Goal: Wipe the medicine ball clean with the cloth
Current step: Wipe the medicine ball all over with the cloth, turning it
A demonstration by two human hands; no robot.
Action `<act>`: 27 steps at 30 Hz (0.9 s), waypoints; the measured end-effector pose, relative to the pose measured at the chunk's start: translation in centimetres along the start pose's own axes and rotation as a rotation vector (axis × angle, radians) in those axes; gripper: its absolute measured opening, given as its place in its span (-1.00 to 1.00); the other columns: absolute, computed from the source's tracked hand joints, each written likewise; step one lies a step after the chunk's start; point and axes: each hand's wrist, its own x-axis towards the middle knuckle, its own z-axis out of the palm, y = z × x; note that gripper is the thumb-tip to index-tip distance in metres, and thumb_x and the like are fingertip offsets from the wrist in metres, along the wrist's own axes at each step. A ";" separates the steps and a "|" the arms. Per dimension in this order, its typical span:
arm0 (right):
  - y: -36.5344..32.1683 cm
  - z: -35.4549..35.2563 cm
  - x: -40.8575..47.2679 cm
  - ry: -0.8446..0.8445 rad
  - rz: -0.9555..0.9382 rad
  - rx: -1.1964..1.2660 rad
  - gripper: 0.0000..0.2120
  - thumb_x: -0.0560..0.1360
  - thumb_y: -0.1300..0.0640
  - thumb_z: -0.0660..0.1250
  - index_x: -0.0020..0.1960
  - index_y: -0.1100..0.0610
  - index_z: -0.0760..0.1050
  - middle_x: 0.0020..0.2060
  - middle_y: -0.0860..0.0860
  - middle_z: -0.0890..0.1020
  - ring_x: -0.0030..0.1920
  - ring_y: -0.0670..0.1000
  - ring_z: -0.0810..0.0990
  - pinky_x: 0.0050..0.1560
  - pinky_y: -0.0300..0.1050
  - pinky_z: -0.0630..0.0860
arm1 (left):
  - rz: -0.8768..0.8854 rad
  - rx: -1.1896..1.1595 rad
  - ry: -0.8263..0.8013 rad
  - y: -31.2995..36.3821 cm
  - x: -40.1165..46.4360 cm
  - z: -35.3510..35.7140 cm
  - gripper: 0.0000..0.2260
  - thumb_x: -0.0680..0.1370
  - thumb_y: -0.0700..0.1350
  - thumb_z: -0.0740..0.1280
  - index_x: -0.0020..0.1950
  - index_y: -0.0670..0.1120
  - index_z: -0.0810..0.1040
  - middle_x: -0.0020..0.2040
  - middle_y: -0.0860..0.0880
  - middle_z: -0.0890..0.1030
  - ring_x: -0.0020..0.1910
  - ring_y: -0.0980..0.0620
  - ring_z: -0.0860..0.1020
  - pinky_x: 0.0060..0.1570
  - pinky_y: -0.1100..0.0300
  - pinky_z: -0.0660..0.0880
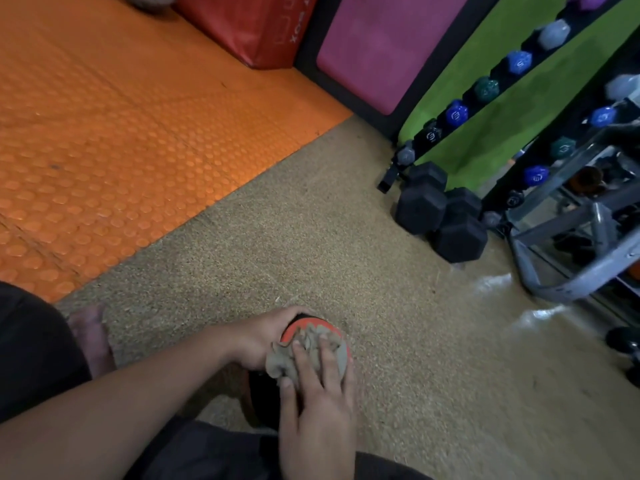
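The medicine ball (294, 331) is red-orange and black and sits low between my knees, over the speckled tan floor. My left hand (263, 336) grips its far left side, fingers curled over the top. A crumpled beige cloth (304, 351) lies bunched on the ball's top. My right hand (320, 403) presses the cloth onto the ball with fingers laid across it and the thumb at the cloth's near edge. Most of the ball is hidden under the cloth and my hands.
An orange studded mat (114, 133) covers the floor to the left. Black hex dumbbells (440, 216) lie ahead right beside a rack of coloured dumbbells (485, 95). A grey metal frame (571, 251) stands far right. A red plyo box (249, 26) and pink pad (384, 46) sit behind. A bare foot (91, 337) is at left.
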 end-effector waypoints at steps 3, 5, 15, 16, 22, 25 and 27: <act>2.5 -0.8 0.1 -0.049 -0.008 0.036 -0.47 0.51 -0.34 0.01 0.48 -0.56 0.15 0.59 -0.41 0.11 0.57 -0.13 0.16 0.51 -0.09 0.23 | 0.002 0.017 0.005 0.1 -0.3 0.1 0.11 0.09 0.33 0.68 0.53 0.23 0.22 0.45 0.14 0.41 0.39 0.19 0.43 0.39 0.34 0.37; 5.1 -1.8 0.7 -0.019 0.114 0.155 -0.52 0.53 -0.34 0.03 0.45 -0.51 0.26 0.55 -0.26 0.35 0.47 -0.06 0.43 0.43 -0.08 0.38 | 0.009 0.049 -0.009 0.9 -0.6 0.1 0.15 0.05 0.39 0.69 0.54 0.30 0.22 0.45 0.26 0.38 0.40 0.23 0.40 0.40 0.27 0.37; 0.4 -0.5 4.7 -0.168 0.100 0.029 -0.40 0.56 -0.37 -0.16 0.59 -0.38 0.10 0.64 -0.22 0.09 0.64 0.06 0.06 0.61 0.10 0.11 | -0.011 0.039 0.000 0.6 -0.9 -0.1 0.15 0.00 0.41 0.67 0.50 0.14 0.32 0.40 0.14 0.47 0.37 0.15 0.48 0.41 0.21 0.43; -0.4 -0.5 3.2 -0.181 0.035 -0.013 -0.41 0.53 -0.38 -0.18 0.57 -0.46 0.03 0.64 -0.31 -0.01 0.65 0.03 -0.05 0.63 0.10 0.03 | -0.020 0.032 -0.012 0.2 -1.2 -0.6 0.13 0.07 0.30 0.70 0.54 0.10 0.29 0.43 0.12 0.47 0.38 0.14 0.48 0.41 0.21 0.42; 3.9 -1.6 0.5 -0.144 0.112 0.160 -0.50 0.52 -0.41 -0.05 0.44 -0.65 0.02 0.58 -0.43 0.09 0.59 -0.11 0.17 0.53 -0.20 0.09 | -0.021 0.029 -0.004 0.8 -0.6 -1.2 0.05 0.20 0.20 0.74 0.56 0.18 0.26 0.40 0.22 0.44 0.37 0.19 0.45 0.40 0.27 0.40; 5.2 -1.9 3.2 -0.173 0.217 0.280 -0.53 0.63 -0.36 -0.02 0.53 -0.44 0.13 0.62 -0.23 0.21 0.61 -0.16 0.13 0.60 -0.06 0.09 | -0.018 0.055 -0.021 1.9 -0.4 -0.5 0.09 0.10 0.43 0.66 0.53 0.33 0.22 0.44 0.27 0.42 0.41 0.21 0.43 0.42 0.19 0.42; 4.9 -1.4 5.3 -0.175 0.288 0.295 -0.47 0.66 -0.28 0.01 0.62 -0.25 0.16 0.63 -0.13 0.22 0.63 -0.07 0.12 0.60 -0.02 0.09 | -0.023 0.132 -0.033 2.1 -0.5 -0.1 0.24 0.05 0.54 0.58 0.60 0.33 0.05 0.57 0.21 0.30 0.51 0.16 0.33 0.51 0.12 0.34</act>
